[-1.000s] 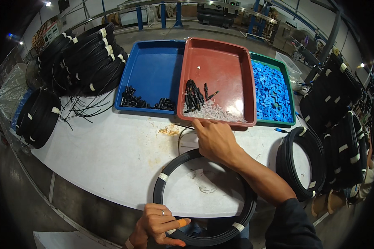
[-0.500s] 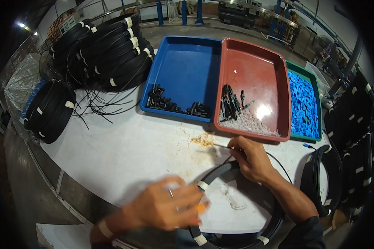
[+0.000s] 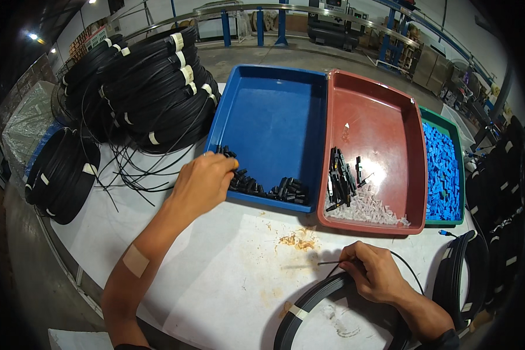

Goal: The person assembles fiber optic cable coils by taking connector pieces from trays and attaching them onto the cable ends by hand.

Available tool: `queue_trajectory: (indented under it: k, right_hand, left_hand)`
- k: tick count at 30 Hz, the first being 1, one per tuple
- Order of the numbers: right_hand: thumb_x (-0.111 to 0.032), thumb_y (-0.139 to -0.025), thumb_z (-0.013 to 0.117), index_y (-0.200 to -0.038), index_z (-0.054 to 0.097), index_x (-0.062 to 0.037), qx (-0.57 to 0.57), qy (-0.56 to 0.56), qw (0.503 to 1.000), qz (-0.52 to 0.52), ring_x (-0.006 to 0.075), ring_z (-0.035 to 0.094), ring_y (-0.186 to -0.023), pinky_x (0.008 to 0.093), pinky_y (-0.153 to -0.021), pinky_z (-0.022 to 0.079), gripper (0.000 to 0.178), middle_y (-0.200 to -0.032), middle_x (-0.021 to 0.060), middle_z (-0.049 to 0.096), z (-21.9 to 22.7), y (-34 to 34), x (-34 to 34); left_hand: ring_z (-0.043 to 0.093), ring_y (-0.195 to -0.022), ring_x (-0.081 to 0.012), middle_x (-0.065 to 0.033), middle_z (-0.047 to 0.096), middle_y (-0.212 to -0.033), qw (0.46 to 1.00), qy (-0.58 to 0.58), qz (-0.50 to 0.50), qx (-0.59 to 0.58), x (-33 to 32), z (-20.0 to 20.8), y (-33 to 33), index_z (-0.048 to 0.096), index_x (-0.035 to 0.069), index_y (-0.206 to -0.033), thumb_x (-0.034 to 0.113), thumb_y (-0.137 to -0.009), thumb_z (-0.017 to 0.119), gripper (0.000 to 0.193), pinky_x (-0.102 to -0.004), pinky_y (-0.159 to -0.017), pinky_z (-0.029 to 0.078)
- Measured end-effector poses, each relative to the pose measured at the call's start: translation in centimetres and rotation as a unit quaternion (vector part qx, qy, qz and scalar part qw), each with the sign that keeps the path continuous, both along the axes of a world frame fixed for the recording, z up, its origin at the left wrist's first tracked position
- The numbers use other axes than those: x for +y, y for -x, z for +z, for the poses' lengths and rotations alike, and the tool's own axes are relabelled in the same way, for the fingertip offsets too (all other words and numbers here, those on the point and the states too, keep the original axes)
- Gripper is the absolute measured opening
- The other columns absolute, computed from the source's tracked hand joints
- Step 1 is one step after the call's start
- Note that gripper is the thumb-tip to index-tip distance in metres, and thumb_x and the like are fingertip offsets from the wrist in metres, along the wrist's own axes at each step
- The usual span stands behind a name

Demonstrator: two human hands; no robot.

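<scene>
Right fingers (image 3: 357, 251) over white table (image 3: 239, 251) (orange-flecked), grey floor (image 3: 350, 57) beyond.

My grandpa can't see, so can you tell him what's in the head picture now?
A person's left hand is at a blue tray of black parts; the right hand pinches a cable end by a coil. A red tray and green tray sit alongside.

Your worktop (image 3: 227, 251) is pale and whitish, with a yellow-brown stain (image 3: 297, 240) in front of the trays. Across its far side you have a blue tray (image 3: 274, 128), a red tray (image 3: 385, 128) and a green tray (image 3: 443, 223), side by side. A stack of black coils (image 3: 163, 105) stands at your left, its loose ends (image 3: 140, 175) trailing over the surface. Nearest you lies a taped coil (image 3: 286, 329), partly out of view; another coil (image 3: 443, 286) sits to your right.
</scene>
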State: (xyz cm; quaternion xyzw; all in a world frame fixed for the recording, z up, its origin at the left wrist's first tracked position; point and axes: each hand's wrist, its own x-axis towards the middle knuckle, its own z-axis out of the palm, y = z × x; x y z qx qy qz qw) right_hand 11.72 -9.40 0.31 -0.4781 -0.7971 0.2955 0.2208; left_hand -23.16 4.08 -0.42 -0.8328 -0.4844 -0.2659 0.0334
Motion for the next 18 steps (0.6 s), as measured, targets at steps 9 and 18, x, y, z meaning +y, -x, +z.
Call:
queue_trajectory:
  k: [9,18]
  right_hand:
    - [-0.008,-0.093,0.067,-0.102,0.059,-0.0026,0.008,-0.026,1.0,0.006,0.039,0.067,-0.079,0.0451,-0.07,0.052,0.013,-0.088,0.0185,0.067,-0.5,-0.2,-0.2]
    - [0.0,-0.088,0.068,-0.094,0.064,-0.0003,0.102,-0.059,0.993,-0.029,0.0275,0.066,-0.083,0.0389,-0.075,0.05,0.007,-0.086,0.0142,0.067,-0.6,-2.1,0.5]
  left_hand:
    - [0.073,-0.086,-0.0312,-0.0171,0.074,-0.095,0.991,0.086,0.083,0.054,1.8,1.8,-2.3,0.078,-0.001,-0.097,0.0,-0.078,0.078,0.019,-0.0386,-0.08,0.057]
    - [0.074,-0.073,-0.0127,-0.0111,0.076,-0.084,0.942,0.152,-0.047,-0.295,-4.5,3.5,-11.3,0.072,-0.004,-0.102,0.002,-0.085,0.074,0.017,-0.0239,-0.066,0.057]
